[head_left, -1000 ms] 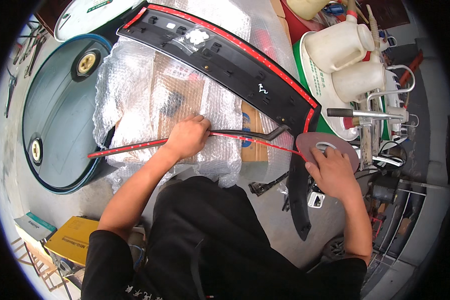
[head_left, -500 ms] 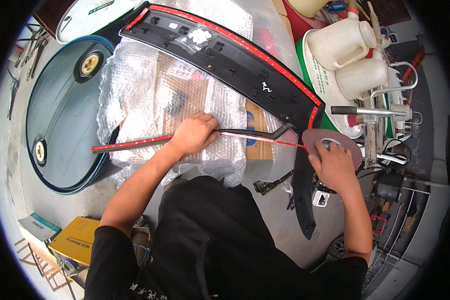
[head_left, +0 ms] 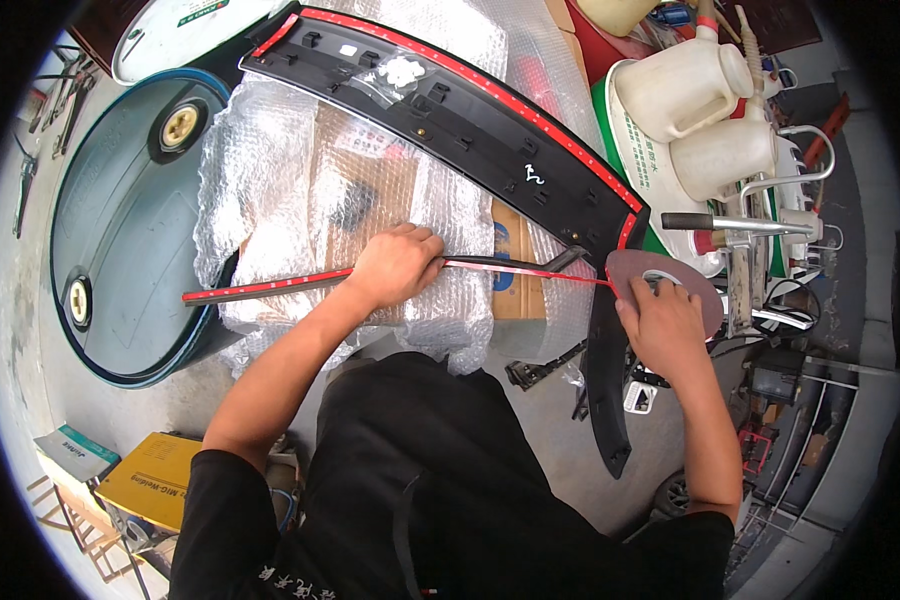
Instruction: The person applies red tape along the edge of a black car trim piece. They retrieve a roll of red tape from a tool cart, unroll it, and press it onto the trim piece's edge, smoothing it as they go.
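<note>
My left hand is closed around a long, narrow black trim strip lying across the bubble wrap. Left of that hand, red-backed tape runs along the strip out to its end. A free length of tape stretches right from my fingers to a flat, wide tape roll. My right hand grips this roll, fingers over its pale core. Beyond the hands lies a large curved black panel, underside up, with red tape along its far edge and a small clear bag of white pieces on it.
Bubble wrap covers a cardboard box beneath the work. A blue drum stands at left. White jugs and a dark-handled metal tool sit at right. A black curved piece hangs below the roll.
My left hand has shifted slightly right along the strip. The tape between the hands now lies straighter and covers more of the strip's middle. My right hand has barely moved.
</note>
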Available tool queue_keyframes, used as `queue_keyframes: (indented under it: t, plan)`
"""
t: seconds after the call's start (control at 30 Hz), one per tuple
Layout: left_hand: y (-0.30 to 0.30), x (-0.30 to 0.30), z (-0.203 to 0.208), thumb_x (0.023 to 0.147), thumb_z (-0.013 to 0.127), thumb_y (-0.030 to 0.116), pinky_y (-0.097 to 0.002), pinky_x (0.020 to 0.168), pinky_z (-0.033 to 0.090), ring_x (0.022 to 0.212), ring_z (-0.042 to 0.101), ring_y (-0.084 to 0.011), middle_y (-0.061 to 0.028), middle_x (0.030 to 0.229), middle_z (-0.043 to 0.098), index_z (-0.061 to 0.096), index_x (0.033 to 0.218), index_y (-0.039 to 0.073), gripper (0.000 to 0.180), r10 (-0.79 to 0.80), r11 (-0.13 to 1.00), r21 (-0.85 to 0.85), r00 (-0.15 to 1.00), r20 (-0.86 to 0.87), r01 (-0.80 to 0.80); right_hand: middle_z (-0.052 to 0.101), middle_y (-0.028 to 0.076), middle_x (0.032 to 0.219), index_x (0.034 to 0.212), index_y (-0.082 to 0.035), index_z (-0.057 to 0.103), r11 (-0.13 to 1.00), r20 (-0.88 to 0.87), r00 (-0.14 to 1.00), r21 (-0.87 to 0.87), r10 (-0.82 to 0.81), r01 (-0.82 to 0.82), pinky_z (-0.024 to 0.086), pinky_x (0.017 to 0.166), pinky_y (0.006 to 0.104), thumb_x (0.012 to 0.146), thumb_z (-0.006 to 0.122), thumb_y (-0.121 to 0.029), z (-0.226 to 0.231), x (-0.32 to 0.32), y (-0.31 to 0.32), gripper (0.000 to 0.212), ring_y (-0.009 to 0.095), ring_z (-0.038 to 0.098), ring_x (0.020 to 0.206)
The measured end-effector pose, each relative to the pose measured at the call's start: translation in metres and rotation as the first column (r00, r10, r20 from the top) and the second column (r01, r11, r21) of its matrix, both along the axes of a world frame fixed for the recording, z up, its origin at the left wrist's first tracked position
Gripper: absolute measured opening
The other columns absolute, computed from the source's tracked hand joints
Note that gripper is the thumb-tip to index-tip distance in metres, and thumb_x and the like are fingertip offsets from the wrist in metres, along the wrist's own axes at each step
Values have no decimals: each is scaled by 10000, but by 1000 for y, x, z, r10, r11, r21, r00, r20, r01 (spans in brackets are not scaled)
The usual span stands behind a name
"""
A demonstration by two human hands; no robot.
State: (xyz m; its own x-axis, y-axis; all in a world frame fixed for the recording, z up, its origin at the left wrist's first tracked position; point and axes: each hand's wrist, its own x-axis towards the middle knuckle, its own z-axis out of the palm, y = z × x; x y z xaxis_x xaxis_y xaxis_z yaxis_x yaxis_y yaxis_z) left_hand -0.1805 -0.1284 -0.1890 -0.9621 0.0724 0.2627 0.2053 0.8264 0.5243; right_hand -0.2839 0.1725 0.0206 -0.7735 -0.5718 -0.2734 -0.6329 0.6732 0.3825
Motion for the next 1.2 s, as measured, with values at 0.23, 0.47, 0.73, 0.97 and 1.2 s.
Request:
queue_keyframes:
  t: [0.23, 0.47, 0.73, 0.97, 1.2]
  plan:
    - [4, -3, 2, 830, 690, 243, -439, 796, 495, 867, 616, -327, -116, 868, 612, 602, 892, 64, 209, -15, 998, 61, 1000, -26, 17, 638, 195, 959, 1199, -77, 647, 999, -43, 999, -46, 5, -7, 421, 796, 500, 938, 577, -386, -1, 3, -6, 411, 378, 618, 943]
    - [8, -8, -1, 813, 708, 229, -435, 813, 489, 924, 607, -317, -99, 909, 597, 613, 928, 69, 218, -45, 996, 78, 999, -4, 45, 633, 197, 974, 1211, -69, 645, 998, -53, 999, -63, -3, 0, 416, 805, 493, 935, 586, -370, 8, 8, -6, 412, 371, 608, 935]
    - [4, -10, 0, 801, 724, 205, -448, 813, 486, 915, 613, -330, -107, 883, 608, 620, 913, 75, 201, -68, 984, 167, 997, 30, 62, 609, 178, 978, 1269, -61, 626, 992, -64, 998, -124, 27, -34, 404, 825, 465, 925, 612, -339, 27, 26, -15, 442, 347, 584, 939]
    - [3, -9, -1, 790, 734, 219, -446, 811, 498, 903, 631, -318, -94, 870, 624, 627, 890, 79, 202, -39, 984, 173, 999, 34, 33, 608, 181, 983, 1255, -65, 633, 986, -63, 997, -161, 40, -50, 398, 815, 453, 914, 626, -325, 37, 37, -23, 429, 350, 582, 943]
    - [3, -13, 0, 781, 747, 215, -456, 778, 506, 870, 645, -320, -98, 828, 642, 625, 839, 82, 190, -29, 965, 262, 995, 96, 3, 640, 185, 952, 1183, -70, 660, 997, -164, 986, -66, -38, 28, 412, 793, 485, 933, 585, -375, 4, 14, -7, 402, 363, 614, 900]
